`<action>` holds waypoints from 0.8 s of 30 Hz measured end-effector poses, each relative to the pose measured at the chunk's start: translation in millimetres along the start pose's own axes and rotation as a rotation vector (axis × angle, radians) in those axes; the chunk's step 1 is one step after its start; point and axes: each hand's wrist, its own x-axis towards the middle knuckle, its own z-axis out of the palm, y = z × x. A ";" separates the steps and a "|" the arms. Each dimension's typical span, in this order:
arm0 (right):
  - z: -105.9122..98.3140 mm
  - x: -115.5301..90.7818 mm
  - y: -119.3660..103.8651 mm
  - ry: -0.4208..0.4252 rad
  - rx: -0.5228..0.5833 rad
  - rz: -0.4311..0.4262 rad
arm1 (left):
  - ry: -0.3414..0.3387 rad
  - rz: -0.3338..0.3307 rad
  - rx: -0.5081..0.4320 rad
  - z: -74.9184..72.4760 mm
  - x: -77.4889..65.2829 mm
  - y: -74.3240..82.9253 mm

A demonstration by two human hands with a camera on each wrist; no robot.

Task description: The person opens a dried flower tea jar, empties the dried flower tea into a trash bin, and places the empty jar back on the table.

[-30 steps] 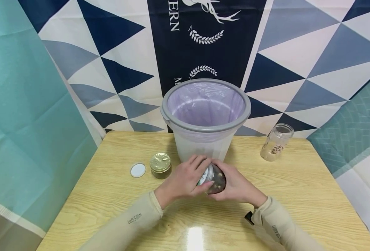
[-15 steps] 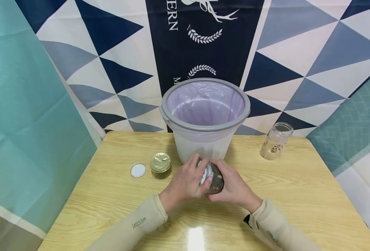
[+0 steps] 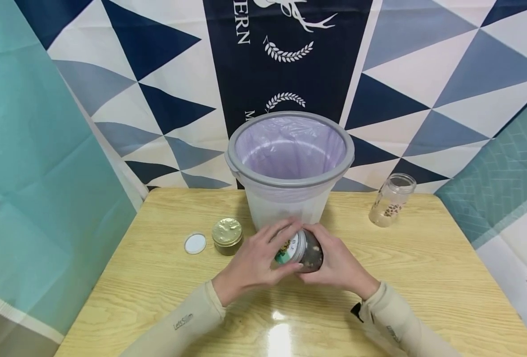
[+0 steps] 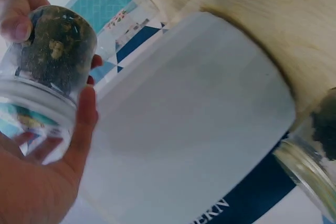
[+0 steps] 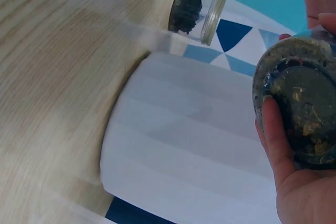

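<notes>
A clear jar [image 3: 312,254] with dark dried contents is tilted on its side in front of the bin. My right hand [image 3: 341,263] grips its body; in the right wrist view the fingers curl round the base of the jar [image 5: 310,114]. At the other end, my left hand [image 3: 252,260] curls its thumb and fingers round the lid [image 3: 290,248], which has a green and white printed top. In the left wrist view the lid [image 4: 37,103] still sits on the jar, between the left thumb and fingers.
A white bin [image 3: 286,201] with a purple liner stands behind the hands. To the left are a gold-lidded jar [image 3: 227,235] and a small white disc [image 3: 195,243]. A clear glass bottle [image 3: 392,201] stands at the back right of the wooden table [image 3: 424,277].
My left hand has turned and spread a little round the lid, so more of its printed top shows. The right hand keeps its grip on the jar, almost in place.
</notes>
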 end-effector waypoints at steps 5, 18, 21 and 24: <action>2.6 -1.2 -0.4 -0.015 -0.006 -0.014 | -0.032 0.006 -0.048 -2.6 -7.2 -2.7; 5.7 -0.2 -4.0 -0.003 -0.031 -0.014 | 0.010 -0.169 -0.106 4.0 -5.5 6.1; 6.3 -0.3 -3.0 -0.017 -0.042 -0.013 | -0.001 -0.194 -0.086 4.7 -5.2 5.9; 6.1 -1.5 -1.4 -0.032 -0.046 -0.001 | -0.034 -0.154 -0.070 2.7 -6.6 3.1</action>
